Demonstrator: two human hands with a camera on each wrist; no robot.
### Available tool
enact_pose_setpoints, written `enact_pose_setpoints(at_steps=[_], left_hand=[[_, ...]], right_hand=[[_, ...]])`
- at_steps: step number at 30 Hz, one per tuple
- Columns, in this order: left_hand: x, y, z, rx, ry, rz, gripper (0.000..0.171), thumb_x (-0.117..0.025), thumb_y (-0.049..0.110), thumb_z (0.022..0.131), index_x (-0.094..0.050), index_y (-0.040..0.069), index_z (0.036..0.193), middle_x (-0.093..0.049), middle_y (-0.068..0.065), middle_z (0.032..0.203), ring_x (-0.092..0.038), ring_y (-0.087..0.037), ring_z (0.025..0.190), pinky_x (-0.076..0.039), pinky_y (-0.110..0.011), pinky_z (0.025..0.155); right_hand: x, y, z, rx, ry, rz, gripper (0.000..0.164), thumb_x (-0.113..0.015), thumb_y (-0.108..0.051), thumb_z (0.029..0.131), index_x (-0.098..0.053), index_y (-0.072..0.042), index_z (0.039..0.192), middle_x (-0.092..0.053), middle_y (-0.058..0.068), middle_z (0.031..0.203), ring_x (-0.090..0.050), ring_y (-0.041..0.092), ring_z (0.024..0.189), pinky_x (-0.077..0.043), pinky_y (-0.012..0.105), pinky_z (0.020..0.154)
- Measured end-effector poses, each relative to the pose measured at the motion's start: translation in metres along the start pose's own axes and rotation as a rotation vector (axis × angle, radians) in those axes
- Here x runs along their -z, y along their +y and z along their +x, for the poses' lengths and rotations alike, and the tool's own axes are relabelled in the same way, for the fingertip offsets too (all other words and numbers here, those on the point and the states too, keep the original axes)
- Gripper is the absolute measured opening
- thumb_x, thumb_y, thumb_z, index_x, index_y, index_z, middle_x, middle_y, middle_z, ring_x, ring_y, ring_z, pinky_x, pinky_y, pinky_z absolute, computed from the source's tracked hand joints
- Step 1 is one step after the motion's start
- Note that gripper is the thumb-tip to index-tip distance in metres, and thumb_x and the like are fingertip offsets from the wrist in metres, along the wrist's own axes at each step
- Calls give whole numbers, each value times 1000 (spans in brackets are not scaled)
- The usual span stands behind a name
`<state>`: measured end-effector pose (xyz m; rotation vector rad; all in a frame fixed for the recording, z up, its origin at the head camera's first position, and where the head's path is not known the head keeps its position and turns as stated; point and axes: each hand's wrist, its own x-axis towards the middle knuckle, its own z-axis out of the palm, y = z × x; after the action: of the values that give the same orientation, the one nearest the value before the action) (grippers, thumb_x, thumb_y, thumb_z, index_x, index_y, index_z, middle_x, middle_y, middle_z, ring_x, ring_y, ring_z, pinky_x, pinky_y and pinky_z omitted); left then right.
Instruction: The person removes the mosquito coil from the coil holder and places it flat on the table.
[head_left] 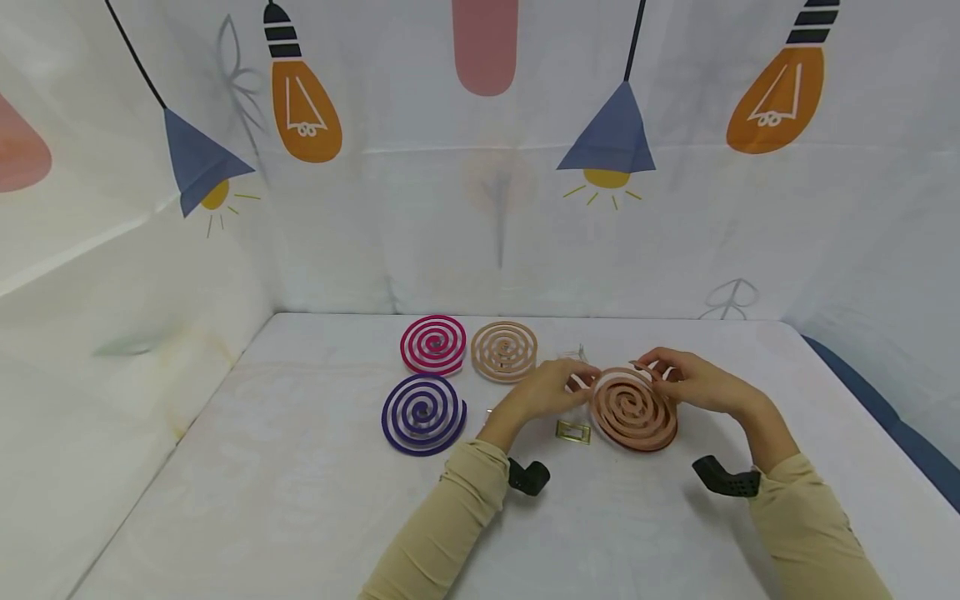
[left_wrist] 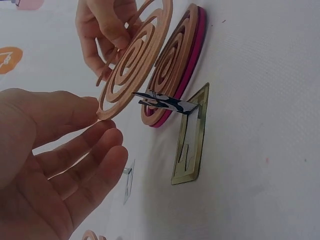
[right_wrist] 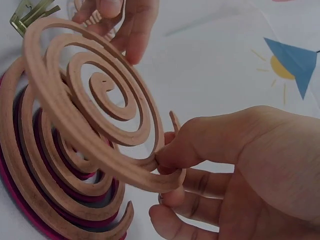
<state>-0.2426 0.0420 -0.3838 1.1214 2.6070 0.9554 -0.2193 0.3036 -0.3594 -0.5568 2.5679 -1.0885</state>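
Observation:
A tan mosquito coil [right_wrist: 142,178] is held tilted between both hands. My left hand [head_left: 547,388] pinches one edge of it with thumb and forefinger, its other fingers loosely bent. On the opposite side, my right hand [head_left: 693,381] grips the rim near the coil's outer end. Below it lies a stack on the table, with another brownish coil [right_wrist: 10,125] on top and a magenta coil [left_wrist: 198,42] underneath. Beside the stack sits a small brass-coloured metal stand [left_wrist: 190,172] with an upturned prong, which overlaps the coils in the left wrist view.
Left of the hands, a magenta coil [head_left: 433,344], a tan coil [head_left: 504,352] and a dark blue coil [head_left: 423,414] lie flat on the white-covered table [head_left: 300,500]. Behind the table hangs a white sheet [head_left: 420,233] printed with lamps and bulbs.

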Motion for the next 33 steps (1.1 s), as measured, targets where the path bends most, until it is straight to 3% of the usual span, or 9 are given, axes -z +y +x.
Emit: enact_pose_setpoints(at_steps=[8,15,23,33], left_hand=[[-1,1,-1,-9,-56,-7,38,-55,16,94,-55,11,131,-63,-5,123,-63,-10,101,-46,-13,79],[-6,-2,0,-53,-50,23,37,-52,19,95,-56,12,131,-65,-3,121,-63,-9,100,-47,-13,78],[-6,0,0,-20,-67,-7,36,-52,18,95,-57,12,131,-64,-2,122,-63,-11,102,-47,-12,79],[-8,1,-1,-3,-105,-25,37,-52,20,96,-55,11,132,-63,-3,126,-63,-10,104,-47,-13,80]], right_hand=[[1,3,-1,-20,-32,-4,36,-53,-8,93,-46,2,127,-52,18,99,-54,17,72,-51,35,63],[1,4,-1,-43,-38,-37,37,-53,-10,94,-46,2,128,-53,17,100,-55,18,75,-51,36,64],[-1,5,0,-66,-49,-72,33,-52,-12,95,-48,2,125,-54,15,97,-52,18,77,-47,30,64],[-1,9,0,-85,-58,-82,31,-52,-13,96,-49,1,123,-54,15,98,-52,18,77,-46,31,64]])
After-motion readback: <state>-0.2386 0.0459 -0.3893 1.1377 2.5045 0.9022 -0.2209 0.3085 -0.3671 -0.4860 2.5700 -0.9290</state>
